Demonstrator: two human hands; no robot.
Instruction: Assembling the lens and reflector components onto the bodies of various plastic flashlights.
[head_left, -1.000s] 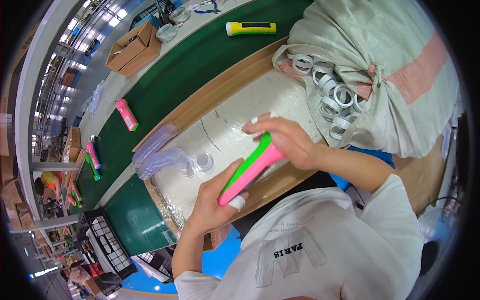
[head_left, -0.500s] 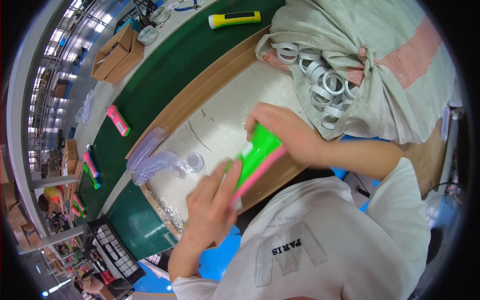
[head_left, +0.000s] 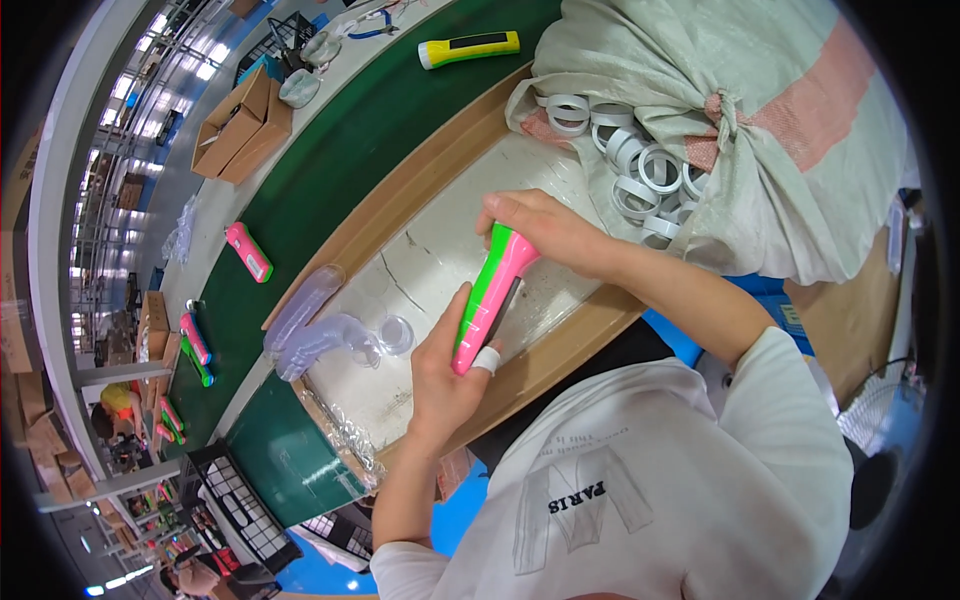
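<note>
Between my two hands is a pink and green flashlight (head_left: 490, 295), tilted over the wooden-edged tray (head_left: 440, 215). My left hand (head_left: 447, 372) grips its narrow pink end, with a white wrap around one finger. Curled over its wider upper end is my right hand (head_left: 540, 228), which hides the head. Left of my hands, stacks of clear plastic lens discs (head_left: 318, 342) lie in the tray. White plastic rings (head_left: 640, 165) spill from the mouth of a large woven sack (head_left: 740, 110) at the far right.
Along the green conveyor belt (head_left: 340, 150) lie a yellow flashlight (head_left: 468, 48), a pink flashlight (head_left: 248, 252) and more coloured ones farther left. An open cardboard box (head_left: 240, 125) stands on the ledge beyond. A black crate (head_left: 235, 510) sits at the lower left.
The flashlight has turned from mostly green facing up to showing its pink side, and it stands steeper. My left hand has shifted up and to the right; my right hand has moved slightly.
</note>
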